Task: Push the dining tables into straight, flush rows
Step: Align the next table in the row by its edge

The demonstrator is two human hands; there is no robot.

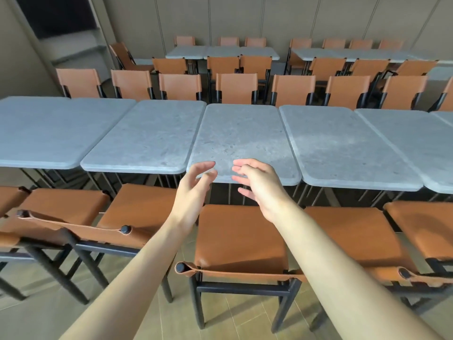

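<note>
While most of the near row sits edge to edge, its front line is not yet flush.

From the left, table one [41, 133] and table two [147, 141] touch, but their near edges look stepped; the middle table [245, 136] seems to jut nearest of all, then table four [343, 148] and table five [416, 143] follow. Left hand [193, 192] and right hand [259, 187] hover at the middle table's near edge, fingers loosely spread, holding nothing. I judge this table needs a push away, over the chair [242, 241].
</note>
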